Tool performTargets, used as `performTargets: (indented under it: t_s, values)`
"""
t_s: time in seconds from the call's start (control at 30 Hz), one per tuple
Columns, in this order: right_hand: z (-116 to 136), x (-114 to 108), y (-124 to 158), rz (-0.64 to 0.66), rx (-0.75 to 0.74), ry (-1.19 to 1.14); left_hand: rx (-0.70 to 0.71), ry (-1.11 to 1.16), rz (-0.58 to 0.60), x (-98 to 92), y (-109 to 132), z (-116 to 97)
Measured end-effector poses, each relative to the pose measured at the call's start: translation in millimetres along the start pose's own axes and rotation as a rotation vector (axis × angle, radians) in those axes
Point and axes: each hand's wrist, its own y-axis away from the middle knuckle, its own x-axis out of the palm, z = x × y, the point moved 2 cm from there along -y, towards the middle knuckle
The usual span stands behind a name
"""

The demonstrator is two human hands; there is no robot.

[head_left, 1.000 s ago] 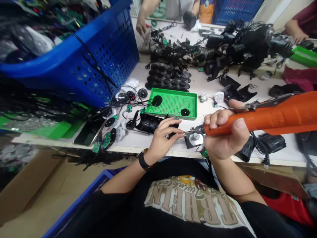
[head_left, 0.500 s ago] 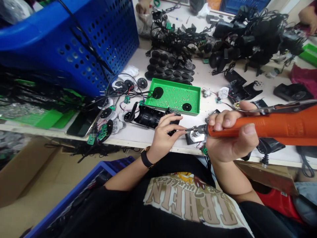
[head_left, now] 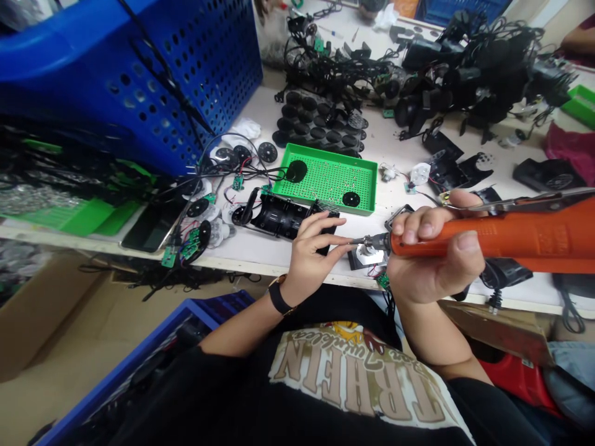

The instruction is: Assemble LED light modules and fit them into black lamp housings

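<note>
Barely a shift since the last frame: the left hand (head_left: 313,251) has edged a touch toward three o'clock, the right hand (head_left: 421,272) stays put, and the whole view has tipped slightly.

Head view, the only one, and it's all about that meeting point! Left thumb and index finger are together, pinched at the end of the slim metal bit (head_left: 359,241); whether a screw sits between them is too small to tell. The other left fingers fan out loosely toward two o'clock. Over on the right, the fingers are wrapped firmly round the orange driver (head_left: 520,232), held up over the front of the bench (head_left: 395,145).

Now the key line: from the left fingers, the driver lies straight at three o'clock, its long axis running nearly level, bit aimed at nine. The right hand grips its body near the nose; the left has only the tip.

Just below the bit, at five o'clock, sits a white lamp part (head_left: 369,254) on a black square plate (head_left: 357,262); contact with the bit can't be judged. At ten o'clock from the left fingertips lies a black housing (head_left: 279,217), at eleven the green tray (head_left: 334,157), speckled with small bits, and farther round toward ten, the big blue basket (head_left: 199,68).
</note>
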Motion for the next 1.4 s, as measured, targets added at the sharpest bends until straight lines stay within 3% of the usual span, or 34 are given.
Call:
performTargets:
  t_s: [0.17, 0.27, 0.43, 0.53, 0.6, 0.67, 0.73, 0.8, 0.87, 0.97, 1.17, 1.4]
  values:
    - [-0.8, 1.1, -1.5, 0.031, -0.033, 0.034, -0.081, 0.030, -0.143, 4.2, 8.6, -12.6]
    - [-3.0, -2.5, -5.7, 0.008, -0.030, 0.086, -0.198, 0.201, -0.232, 16.5, 24.2, -17.5]
    - [-10.2, -13.7, -7.3, 0.046, 0.014, 0.225, -0.614, 0.889, 0.152, 38.9, 50.5, -8.4]
    - [-16.7, -20.4, -2.3, 0.129, 0.062, 0.274, -0.854, 1.082, 0.212, 34.7, 68.0, 1.0]
    - [-20.7, -23.9, 1.7, 0.198, 0.081, 0.269, -0.890, 1.193, 0.261, 28.0, 79.7, 2.1]
    - [-24.2, -26.1, 4.9, 0.266, 0.094, 0.252, -0.850, 1.286, 0.343, 19.8, 87.5, -1.7]
    - [-27.5, -27.5, 6.7, 0.310, 0.108, 0.248, -0.750, 1.225, 0.418, 10.4, 87.6, -7.9]
    - [-30.5, -28.1, 7.1, 0.325, 0.111, 0.255, -0.536, 0.939, 0.472, 1.9, 78.3, -14.6]
    - [-33.1, -27.8, 6.8, 0.335, 0.109, 0.272, -0.197, 0.531, 0.488, -2.7, 63.3, -21.7]
    - [-35.5, -27.1, 6.0, 0.329, 0.125, 0.306, 0.186, 0.081, 0.469, 2.7, 44.7, -27.3]
    - [-33.2, -25.4, 6.8, 0.323, 0.158, 0.372, 0.272, -0.201, 0.556, 25.7, 40.8, -20.6]
    - [-33.5, -21.4, 6.8, 0.364, 0.133, 0.332, 0.290, -0.363, 0.532, 27.5, 46.1, -12.8]
